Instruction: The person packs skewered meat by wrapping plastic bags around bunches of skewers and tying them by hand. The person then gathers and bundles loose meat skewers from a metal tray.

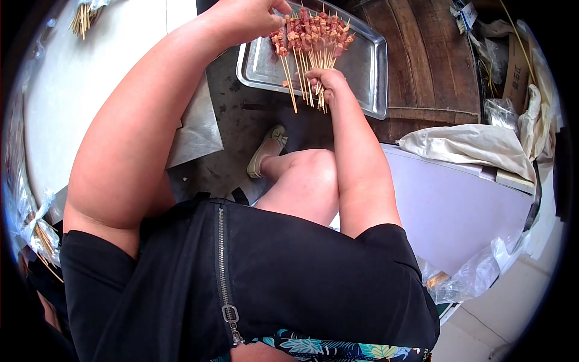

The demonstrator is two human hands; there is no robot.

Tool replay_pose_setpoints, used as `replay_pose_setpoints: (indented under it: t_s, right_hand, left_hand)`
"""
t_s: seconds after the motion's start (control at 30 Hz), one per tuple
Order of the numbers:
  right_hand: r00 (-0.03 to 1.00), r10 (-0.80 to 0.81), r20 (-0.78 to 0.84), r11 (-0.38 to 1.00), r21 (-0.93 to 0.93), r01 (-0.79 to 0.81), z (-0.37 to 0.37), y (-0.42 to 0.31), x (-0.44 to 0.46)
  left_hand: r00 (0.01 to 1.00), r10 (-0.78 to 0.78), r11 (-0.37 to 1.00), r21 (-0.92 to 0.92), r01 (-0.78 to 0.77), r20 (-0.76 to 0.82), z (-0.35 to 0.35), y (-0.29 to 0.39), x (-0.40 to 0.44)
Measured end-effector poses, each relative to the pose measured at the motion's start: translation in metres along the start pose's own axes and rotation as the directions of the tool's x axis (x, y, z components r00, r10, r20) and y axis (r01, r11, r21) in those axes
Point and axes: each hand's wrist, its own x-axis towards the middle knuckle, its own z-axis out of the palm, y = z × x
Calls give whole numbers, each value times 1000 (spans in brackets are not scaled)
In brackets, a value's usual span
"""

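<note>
Raw meat skewers lie bunched over a shallow metal tray, their bamboo sticks pointing toward me. My right hand is closed around the sticks of the main bunch, near the tray's front rim. A few skewers at the left side of the bunch, among them one skewer, stand a little apart from the held sticks. My left hand is at the tray's upper left, beside the meat ends. Its thumb and a finger show apart, with nothing visible between them; the top of the hand is cut off by the frame.
Brown wooden boards lie right of the tray. A white table surface stretches along my left, with bundled sticks at its far end. On my right, a cream cloth lies by a pale panel. Clear plastic bags sit nearer.
</note>
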Motion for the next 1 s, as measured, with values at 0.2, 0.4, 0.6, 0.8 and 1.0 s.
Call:
replay_pose_setpoints:
  t_s: [0.2, 0.4, 0.6, 0.8, 1.0]
  right_hand:
    - [999, 4, 38, 1000, 27, -5, -2, 4, 7]
    - [999, 2, 39, 1000, 24, -3, -3, 4, 7]
    - [1000, -1, 30, 1000, 13, 1, -3, 4, 6]
    - [999, 38, 38, 999, 9, -38, -3, 2, 3]
    - [999, 33, 16, 999, 4, -33, -2, 2, 3]
  left_hand:
    - [1000, -10, 1000, -8, 10, 4, 0, -2, 0]
    - [999, 30, 999, -33, -30, 14, -8, 7, -7]
    - [1000, -21, 1000, -8, 21, 18, -1, 0, 0]
    - [1000, -11, 1000, 2, 11, 8, 0, 0, 0]
    - [999, -31, 999, -19, 31, 12, -1, 1, -1]
